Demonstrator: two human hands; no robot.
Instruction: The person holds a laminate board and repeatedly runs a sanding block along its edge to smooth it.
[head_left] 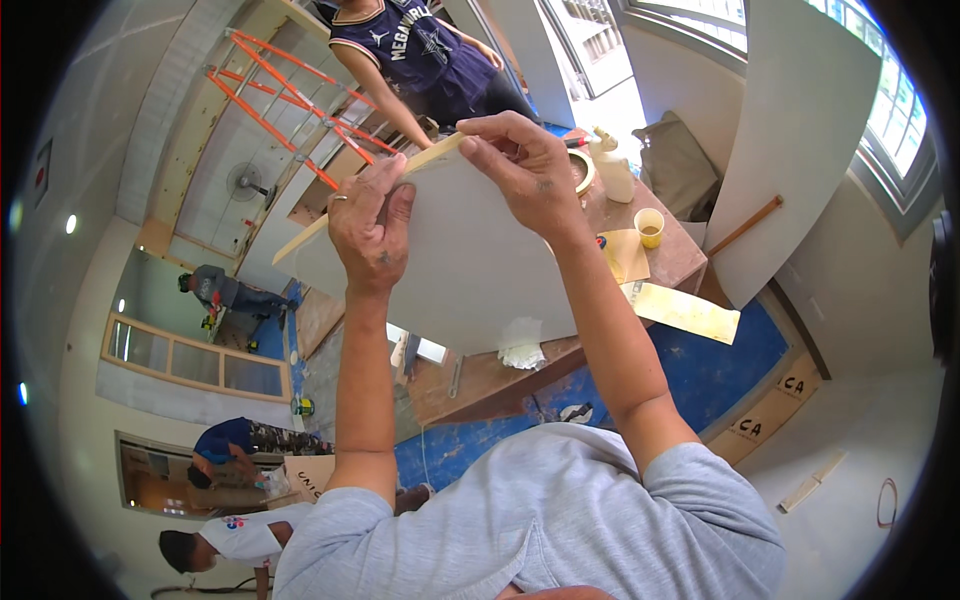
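A pale grey flat board (465, 255) with a light wood-coloured edge is raised in front of me, tilted. My left hand (370, 225) is closed on its upper edge, thumb on the near face and fingers over the rim; a ring shows on one finger. My right hand (525, 170) pinches the same edge farther right, near the board's corner, with the thumb against the near face. The far side of the board is hidden. Below its lower edge, a crumpled white cloth or paper (522, 355) lies on the brown worktable (465, 390).
On the table's right stand a yellow cup (649, 228), a pale bottle (612, 170) and a tape roll (581, 172). A person in a dark jersey (420, 55) stands beyond the board. An orange ladder (285, 95) is far left. A large panel (800, 130) leans right. Several people work at left.
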